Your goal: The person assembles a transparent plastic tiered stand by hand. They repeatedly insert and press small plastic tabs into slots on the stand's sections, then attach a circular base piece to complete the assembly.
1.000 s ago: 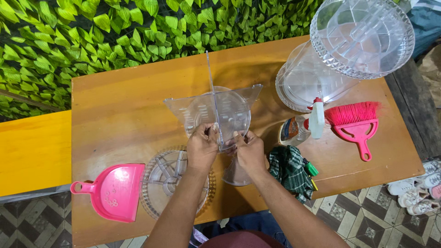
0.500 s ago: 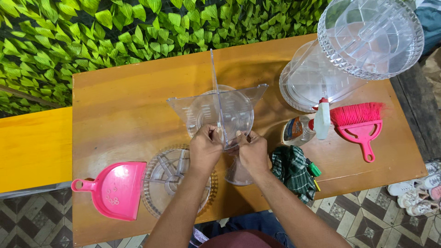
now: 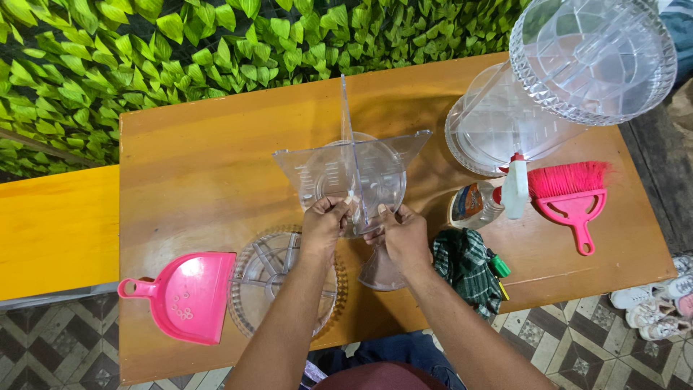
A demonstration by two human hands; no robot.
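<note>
Divider (image 3: 351, 170), clear plastic w/ crossed fins, sits mid-frame, upright over a clear round bowl (image 3: 375, 195) on a stem; its foot (image 3: 380, 273) shows lower centre on the table (image 3: 202, 144). We've got both hands on it: left hand (image 3: 323, 225) pinched on the divider's lower edge just left of centre, right hand (image 3: 406, 232) clamped on the same edge just right of centre, thumbs near each other, almost touching. Whether the fins are seated in the bowl or held just above it, we can't tell; clear on clear.

Lower left: pink dustpan (image 3: 182, 295), and beside it a clear round tray (image 3: 278, 278), partly under our left forearm. Right of the hands: dark green checked cloth (image 3: 465, 263), touching the right wrist area. Further right, spray bottle (image 3: 484, 202) lying down, then pink brush (image 3: 570, 196). Upper right: a stack of clear round trays (image 3: 592, 58), leaning over the table edge. Green leaf wall (image 3: 144, 58) across the top; yellow bench (image 3: 50, 231) at left.
</note>
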